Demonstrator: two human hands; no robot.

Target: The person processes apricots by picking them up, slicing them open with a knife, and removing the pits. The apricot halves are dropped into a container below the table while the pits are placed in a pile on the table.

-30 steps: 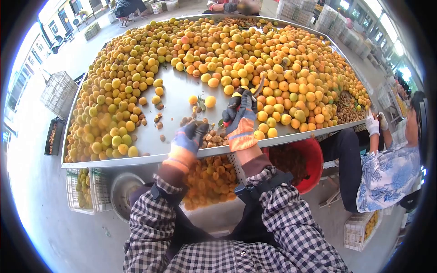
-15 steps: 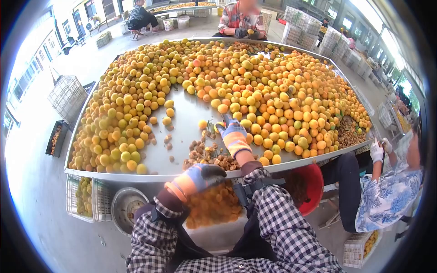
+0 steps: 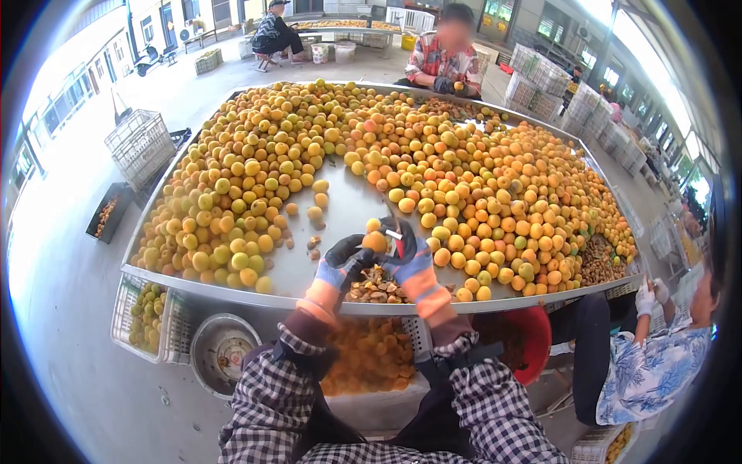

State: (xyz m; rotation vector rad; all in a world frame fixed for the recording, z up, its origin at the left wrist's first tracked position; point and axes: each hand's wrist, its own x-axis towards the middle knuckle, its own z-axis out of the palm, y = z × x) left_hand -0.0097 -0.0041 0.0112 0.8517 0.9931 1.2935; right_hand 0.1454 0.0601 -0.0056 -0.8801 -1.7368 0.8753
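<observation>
Over the near edge of the metal table (image 3: 352, 203), my two gloved hands meet around an apricot (image 3: 375, 243). My left hand (image 3: 348, 261) is closed, its dark fingertips gripping the fruit from the left. Close against its right side, my right hand (image 3: 408, 259) is closed round a small tool (image 3: 399, 246) showing a red part and a white strip; its working end is hidden. Just beyond lies a second apricot (image 3: 373, 225). Beneath my hands sits a heap of brown pits (image 3: 375, 288). Whole apricots (image 3: 495, 209) are piled across the table's far side and both flanks.
Below the table edge, a container of orange fruit pieces (image 3: 367, 359) stands between my knees. A metal basin (image 3: 222, 349) and a white crate (image 3: 139, 317) are at left, a red tub (image 3: 529, 340) at right. One person (image 3: 657, 348) sits at right, another (image 3: 448, 58) across.
My right hand has drawn back from the pile toward my left hand. My left hand has risen from the table edge onto an apricot. The view has tilted up slightly.
</observation>
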